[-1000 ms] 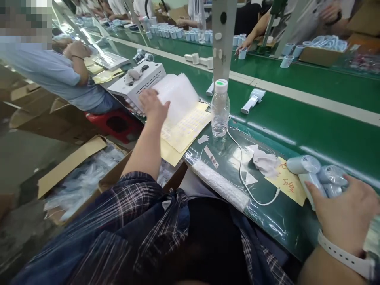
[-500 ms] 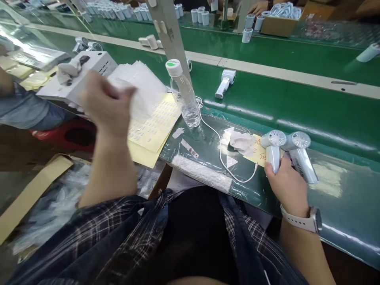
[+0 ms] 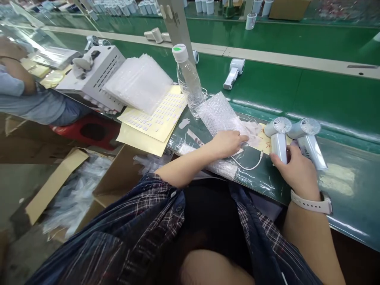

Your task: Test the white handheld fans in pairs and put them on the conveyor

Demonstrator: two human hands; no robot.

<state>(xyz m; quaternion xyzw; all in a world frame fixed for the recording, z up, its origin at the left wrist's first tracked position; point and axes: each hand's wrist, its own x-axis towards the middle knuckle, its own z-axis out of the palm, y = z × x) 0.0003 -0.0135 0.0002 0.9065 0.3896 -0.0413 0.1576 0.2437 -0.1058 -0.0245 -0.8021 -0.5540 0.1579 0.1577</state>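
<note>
- Two handheld fans [image 3: 292, 138] are lying side by side on the green bench mat [image 3: 341, 186] in the head view, round heads pointing away from me, handles toward me.
- I am closing my right hand [image 3: 297, 174] around the handle of the left-hand fan, thumb and fingers wrapped on it; the other fan is touching the back of my fingers, though I cannot tell whether I am gripping it too.
- I am pressing my left hand [image 3: 227, 143] flat, fingers spread and holding nothing, on the near edge of a bubble-wrap bag [image 3: 216, 114] lying on the mat just left of the fans.
- A white charging cable [image 3: 251, 165] is looping across the mat between my two hands.
- A yellow note [image 3: 264, 142] is lying under the fan heads and a crumpled wipe.
- A water bottle [image 3: 187, 77] is standing upright just behind the bubble-wrap bag.
- A stack of clear bags [image 3: 139, 83] is resting on yellow sticker sheets [image 3: 154, 118], left of the bottle.
- Another fan [image 3: 234, 72] is lying on the green conveyor belt [image 3: 297, 91] beyond the bench.
- A co-worker's arm [image 3: 18, 79] is showing at the far left.
</note>
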